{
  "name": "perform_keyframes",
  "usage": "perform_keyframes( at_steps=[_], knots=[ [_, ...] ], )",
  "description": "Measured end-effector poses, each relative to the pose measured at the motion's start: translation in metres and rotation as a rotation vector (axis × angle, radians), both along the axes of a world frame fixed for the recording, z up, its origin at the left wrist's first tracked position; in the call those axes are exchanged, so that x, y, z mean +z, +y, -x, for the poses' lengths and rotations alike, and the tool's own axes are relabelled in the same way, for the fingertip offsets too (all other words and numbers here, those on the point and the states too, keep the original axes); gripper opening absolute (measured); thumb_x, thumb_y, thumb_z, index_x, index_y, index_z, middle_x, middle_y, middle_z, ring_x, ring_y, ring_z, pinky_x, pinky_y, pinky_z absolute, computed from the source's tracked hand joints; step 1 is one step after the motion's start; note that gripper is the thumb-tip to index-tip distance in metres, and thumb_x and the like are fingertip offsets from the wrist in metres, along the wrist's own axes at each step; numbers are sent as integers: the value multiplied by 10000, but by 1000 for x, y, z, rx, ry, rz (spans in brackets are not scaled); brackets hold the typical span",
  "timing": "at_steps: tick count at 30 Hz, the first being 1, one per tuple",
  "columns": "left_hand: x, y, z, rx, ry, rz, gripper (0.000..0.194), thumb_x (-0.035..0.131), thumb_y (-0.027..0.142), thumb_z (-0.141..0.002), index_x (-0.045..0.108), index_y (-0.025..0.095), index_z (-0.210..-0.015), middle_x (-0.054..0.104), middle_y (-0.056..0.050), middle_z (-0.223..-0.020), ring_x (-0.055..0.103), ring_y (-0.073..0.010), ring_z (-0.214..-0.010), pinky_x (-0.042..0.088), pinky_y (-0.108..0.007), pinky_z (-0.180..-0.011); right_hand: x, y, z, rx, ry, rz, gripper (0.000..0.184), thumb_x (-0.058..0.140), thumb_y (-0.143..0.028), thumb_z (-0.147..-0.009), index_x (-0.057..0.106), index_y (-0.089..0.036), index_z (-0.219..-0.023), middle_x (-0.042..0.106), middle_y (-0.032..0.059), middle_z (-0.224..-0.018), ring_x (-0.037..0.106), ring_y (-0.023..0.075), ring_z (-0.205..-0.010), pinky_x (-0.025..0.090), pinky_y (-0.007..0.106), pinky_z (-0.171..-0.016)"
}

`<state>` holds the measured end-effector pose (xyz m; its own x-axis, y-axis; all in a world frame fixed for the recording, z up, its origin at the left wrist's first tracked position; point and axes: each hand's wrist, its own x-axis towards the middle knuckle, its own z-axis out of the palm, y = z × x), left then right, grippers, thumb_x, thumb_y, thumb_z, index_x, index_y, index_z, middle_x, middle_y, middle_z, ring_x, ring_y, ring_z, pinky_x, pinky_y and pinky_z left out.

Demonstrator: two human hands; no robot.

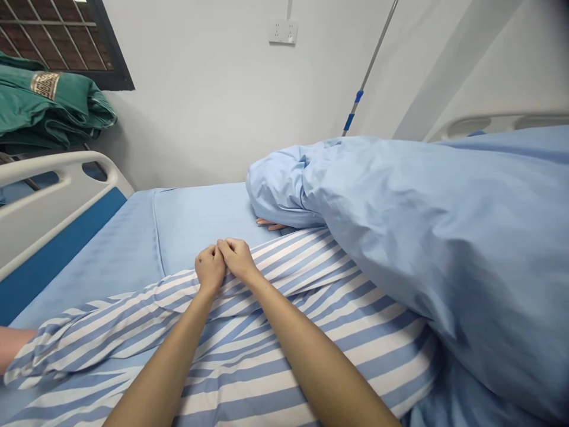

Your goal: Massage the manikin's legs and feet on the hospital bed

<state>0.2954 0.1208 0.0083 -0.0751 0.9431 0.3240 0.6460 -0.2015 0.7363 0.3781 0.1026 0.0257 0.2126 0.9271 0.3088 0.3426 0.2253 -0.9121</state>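
My left hand [210,267] and my right hand [237,258] are side by side, closed, their knuckles meeting. Both rest at the far edge of a striped blue-and-white trouser leg [284,264], around the middle of its length. They appear to grip its cloth, though the fingertips are hidden. The trousers are on a person lying on the bed, with a bare ankle [18,347] showing at the lower left. A light blue quilt [400,201] covers the upper body. Under its edge, a few fingers of the lying person's hand [271,224] peek out.
The bed has a blue sheet [200,213] and a white-and-blue end board [57,207] at the left. Folded green cloth [57,107] lies beyond it, below a barred window [53,32]. A metal pole [371,62] stands against the wall, right of a socket plate [283,32].
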Motion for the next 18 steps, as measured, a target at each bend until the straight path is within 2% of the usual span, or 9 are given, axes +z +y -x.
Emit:
perform_keyframes(
  at_steps=[2, 4, 6, 8, 10, 15, 18],
  knots=[
    [1, 1, 0, 16, 49, 24, 346, 354, 324, -799, 449, 185, -496, 493, 9, -493, 403, -104, -505, 252, -232, -496, 9, 1, -1, -21, -120, 70, 361, 386, -349, -826, 358, -187, -504, 349, -52, -476, 356, 88, -494, 255, 214, -490],
    [1, 3, 1, 10, 116, 36, 274, 381, 277, -778, 513, 187, -556, 561, -10, -559, 449, -116, -541, 269, -232, -513, 25, 1, -2, -16, -337, 112, 337, 407, -322, -810, 414, -185, -503, 406, -35, -482, 377, 101, -504, 244, 229, -499],
    [1, 4, 1, 2, 172, 42, 194, 423, 243, -745, 561, 187, -621, 604, -32, -626, 490, -132, -590, 286, -234, -536, 41, 1, -4, 24, -558, 77, 307, 429, -322, -802, 487, -184, -534, 486, -11, -522, 405, 114, -530, 236, 241, -514],
    [0, 4, 1, 2, 198, 48, 164, 450, 243, -727, 567, 185, -627, 606, -42, -634, 498, -140, -607, 290, -238, -548, 50, 0, -6, 61, -662, 8, 309, 417, -339, -819, 531, -186, -576, 537, 3, -568, 422, 117, -549, 233, 244, -523],
    [0, 4, 0, 1, 183, 47, 213, 434, 274, -743, 529, 190, -573, 571, -26, -580, 469, -129, -570, 280, -239, -537, 46, 0, -9, 64, -643, -10, 334, 389, -342, -840, 533, -187, -581, 542, 0, -570, 422, 111, -545, 235, 241, -525],
    [-1, 0, -2, 33, 122, 15, 334, 381, 332, -767, 376, 195, -462, 419, 23, -455, 350, -102, -488, 249, -241, -507, 7, 2, -18, -41, -461, 51, 369, 374, -352, -849, 479, -183, -539, 477, -22, -519, 397, 100, -528, 241, 234, -526],
    [0, 1, -4, 8, 108, 43, 342, 378, 347, -766, 371, 198, -458, 412, 23, -460, 359, -107, -499, 255, -246, -511, -1, 4, -21, -21, -347, 15, 380, 383, -360, -842, 440, -181, -512, 425, -40, -495, 379, 91, -517, 245, 227, -522]
  ],
)
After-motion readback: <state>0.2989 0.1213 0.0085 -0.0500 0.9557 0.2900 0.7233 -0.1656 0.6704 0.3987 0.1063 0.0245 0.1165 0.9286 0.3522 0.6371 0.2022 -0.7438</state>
